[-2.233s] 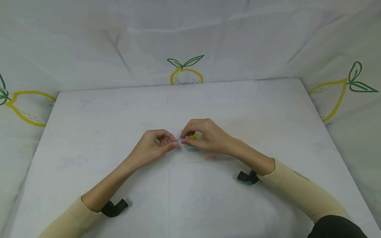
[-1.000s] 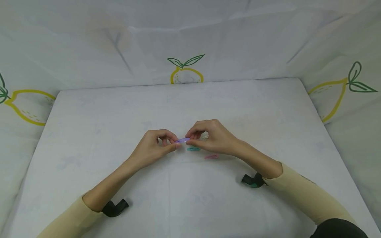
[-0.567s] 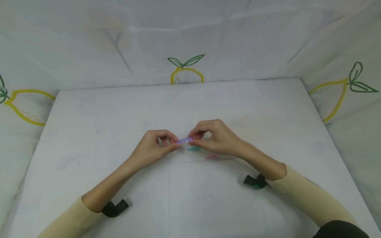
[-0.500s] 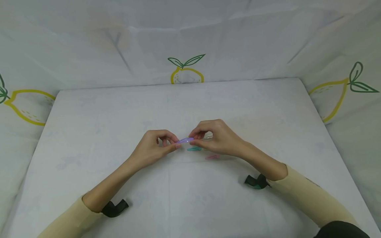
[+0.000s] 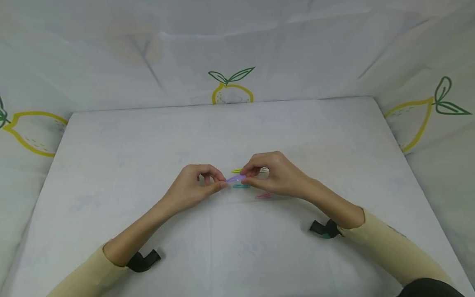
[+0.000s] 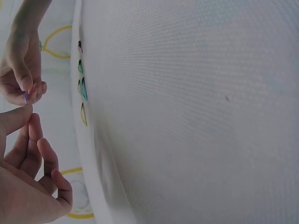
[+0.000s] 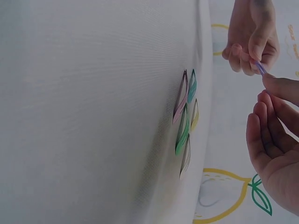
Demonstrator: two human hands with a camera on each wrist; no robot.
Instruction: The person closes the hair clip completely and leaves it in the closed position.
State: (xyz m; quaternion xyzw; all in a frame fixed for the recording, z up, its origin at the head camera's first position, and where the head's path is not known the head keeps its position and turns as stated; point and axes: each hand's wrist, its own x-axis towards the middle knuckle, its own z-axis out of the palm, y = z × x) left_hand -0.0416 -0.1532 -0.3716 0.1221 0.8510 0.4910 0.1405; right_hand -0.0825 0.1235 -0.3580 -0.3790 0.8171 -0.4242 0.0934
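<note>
A purple snap hair clip (image 5: 236, 178) is held in the air between both hands, over the middle of the table. My left hand (image 5: 194, 183) pinches its narrow end between thumb and index finger. At the other end, the thumb and fingertips of my right hand (image 5: 274, 173) pinch it. The right wrist view shows the purple clip (image 7: 259, 67) spanning the two sets of fingertips. Below lie a yellow clip (image 5: 236, 170), a teal clip (image 5: 241, 186) and a pink clip (image 5: 264, 196). A green clip (image 7: 182, 133) and a whitish clip (image 7: 186, 158) lie alongside; my right hand hides the green one in the head view.
A white cloth covers the table (image 5: 148, 136), its back edge meeting a white curtain (image 5: 282, 53) printed with lemons. Black wrist mounts (image 5: 143, 260) stick out below both forearms.
My right hand has slid rightward, leaving more of the purple clip showing. Lately both hands have shifted slightly right and nearer, uncovering part of the yellow clip; the clips on the table stay put.
</note>
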